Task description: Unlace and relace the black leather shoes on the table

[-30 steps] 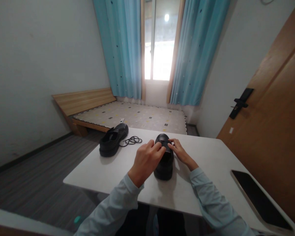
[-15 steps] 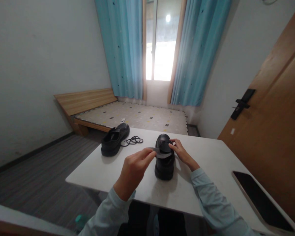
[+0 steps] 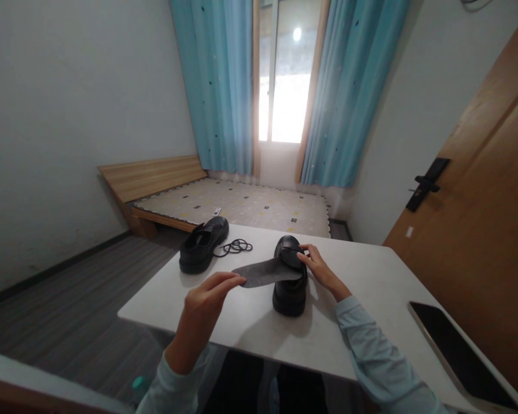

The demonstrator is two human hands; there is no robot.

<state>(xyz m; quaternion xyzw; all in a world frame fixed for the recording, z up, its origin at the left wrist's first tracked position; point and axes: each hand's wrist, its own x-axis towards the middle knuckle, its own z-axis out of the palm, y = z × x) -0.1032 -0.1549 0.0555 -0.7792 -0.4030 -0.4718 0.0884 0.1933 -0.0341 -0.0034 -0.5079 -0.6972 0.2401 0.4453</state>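
Note:
A black shoe (image 3: pixel 290 290) stands on the white table (image 3: pixel 362 287) in front of me, toe pointing away. My left hand (image 3: pixel 205 305) pinches the end of a grey insole (image 3: pixel 265 273), most of which sticks out of the shoe towards the left. My right hand (image 3: pixel 317 269) rests on the shoe's top, fingers holding its tongue. A second black shoe (image 3: pixel 202 246) lies further left on the table, with a loose black lace (image 3: pixel 235 247) beside it.
A dark phone (image 3: pixel 460 353) lies near the table's right edge. A wooden door (image 3: pixel 487 218) stands close on the right. Beyond the table are a low bed (image 3: pixel 233 204), blue curtains (image 3: pixel 218 86) and a window.
My left hand has drawn back towards me and to the left, pulling the grey insole out of the shoe. My right hand has stayed on the shoe.

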